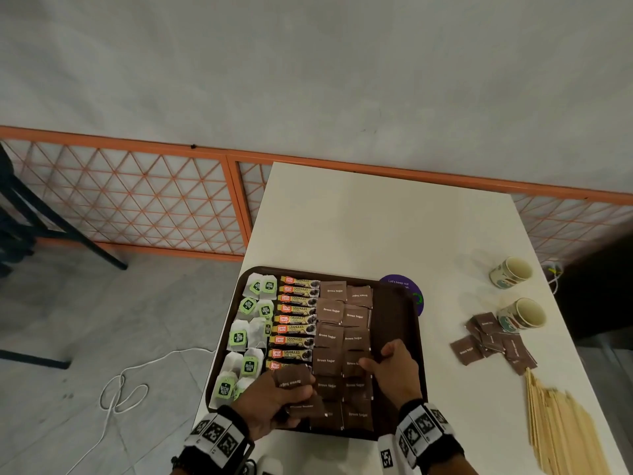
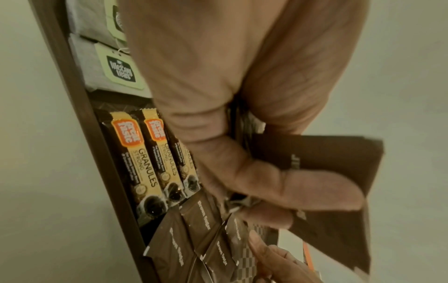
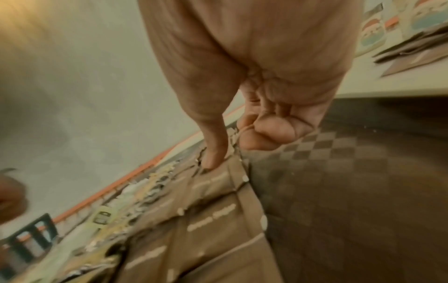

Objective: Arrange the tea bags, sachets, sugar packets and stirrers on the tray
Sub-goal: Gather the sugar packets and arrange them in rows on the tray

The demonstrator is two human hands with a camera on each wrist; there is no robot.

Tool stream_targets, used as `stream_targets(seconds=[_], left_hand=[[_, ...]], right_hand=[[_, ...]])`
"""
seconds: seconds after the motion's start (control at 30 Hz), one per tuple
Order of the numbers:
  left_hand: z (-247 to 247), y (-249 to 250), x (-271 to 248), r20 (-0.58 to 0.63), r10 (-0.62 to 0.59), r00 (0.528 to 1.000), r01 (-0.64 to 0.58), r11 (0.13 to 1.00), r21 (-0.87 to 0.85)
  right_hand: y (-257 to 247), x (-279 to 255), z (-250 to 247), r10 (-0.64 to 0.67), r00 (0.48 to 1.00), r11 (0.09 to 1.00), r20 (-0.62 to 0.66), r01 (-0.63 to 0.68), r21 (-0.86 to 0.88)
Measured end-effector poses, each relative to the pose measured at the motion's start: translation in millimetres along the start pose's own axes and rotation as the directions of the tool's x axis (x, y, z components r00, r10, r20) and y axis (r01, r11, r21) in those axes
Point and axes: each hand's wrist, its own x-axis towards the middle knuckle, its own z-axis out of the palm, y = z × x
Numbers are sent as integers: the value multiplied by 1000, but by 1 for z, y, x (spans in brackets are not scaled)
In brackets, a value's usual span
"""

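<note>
A dark brown tray (image 1: 394, 317) holds tea bags (image 1: 248, 323) on its left, coffee sachets (image 1: 294, 320) beside them, and two columns of brown sugar packets (image 1: 330, 310). Its right strip is bare. My left hand (image 1: 291, 394) hovers over the tray's near edge and grips a small stack of sugar packets (image 1: 291, 380), seen close up as dark packets (image 2: 339, 162) under the thumb. My right hand (image 1: 383, 361) is low on the right sugar column. Its thumb (image 3: 213, 159) presses on a sugar packet (image 3: 218, 191) while the other fingers curl at that packet's edge.
Loose sugar packets (image 1: 489, 344) lie on the white table (image 1: 376, 228) right of the tray, with wooden stirrers (image 1: 561, 430) nearer me. Two mugs (image 1: 512, 272) (image 1: 522, 315) stand at the right edge. A purple disc (image 1: 407, 286) peeks from behind the tray.
</note>
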Motion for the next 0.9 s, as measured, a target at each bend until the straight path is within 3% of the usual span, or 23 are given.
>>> stream_targets(seconds=[0.07,0.1,0.17,0.23,0.37,0.53,0.6,0.7,0.8,0.9], left_hand=[[1,0,2,-42,49,998,-51,998,-48],[3,1,2,-57,76,996,-80,994,-69],[10,1,2,-57,130,990,-133,989,-57],[18,0,0,-36,168,985,-168,986,5],[16,-5,-8,-24,137,990,-134,986,104],[2,-5,-21,111,-100,989,60,944,323],[4,-7,-23,157,-149,976,69,903,425],[9,-10,-24,143,-131,981,54,891,451],[6,-12,-21,81,-96,992,58,922,382],[1,-14,-17,10,-66,998,59,944,325]], right_hand=[[-9,-22,-4,-56,995,998,83,53,37],[-16,-36,-4,-72,977,995,202,57,82],[-28,-63,1,-68,872,986,485,-18,169],[-33,-79,10,-118,789,977,603,-17,214],[-20,-79,5,-151,846,975,511,43,217],[-8,-76,-7,-156,757,982,634,48,184],[-7,-78,0,-183,767,974,615,54,222],[-5,-79,10,-157,821,939,548,-49,341],[-3,-81,11,-107,832,915,544,-132,382],[0,-76,14,-71,885,957,461,-71,283]])
